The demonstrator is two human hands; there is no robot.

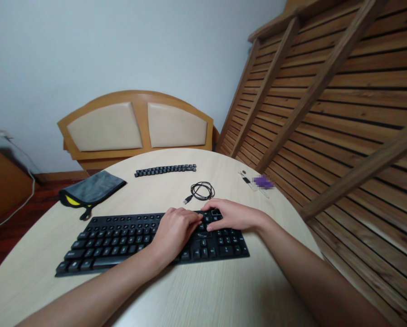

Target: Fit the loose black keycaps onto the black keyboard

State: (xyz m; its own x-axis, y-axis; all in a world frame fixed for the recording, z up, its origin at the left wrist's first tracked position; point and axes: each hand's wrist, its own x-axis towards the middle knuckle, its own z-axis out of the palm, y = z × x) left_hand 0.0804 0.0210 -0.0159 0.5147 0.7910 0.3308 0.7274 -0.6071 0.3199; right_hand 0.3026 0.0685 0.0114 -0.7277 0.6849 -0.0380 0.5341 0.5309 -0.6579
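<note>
A black keyboard [110, 261] lies on the round table, slightly angled, with its long side toward me. My left hand [176, 227] reaches over its right half. Its fingers are pressed together, fingertips down on the keys near the back edge; anything between them is too small to make out. My right hand [232, 215] rests on the back right part of the keyboard. Its thumb touches the keys and its fingers arch toward the back edge, with a gap between. Behind the hands lies a coiled black USB cable [203, 190], its plug pointing left.
Loose black keycaps [165, 170] stand in rows at the table's far side. A grey cloth [99, 188] with yellow lining lies at left. Toward the right edge are a purple blurred item [263, 182] and a small wire tool [246, 180]. Wooden slats [326, 113] lean beside the table [217, 290].
</note>
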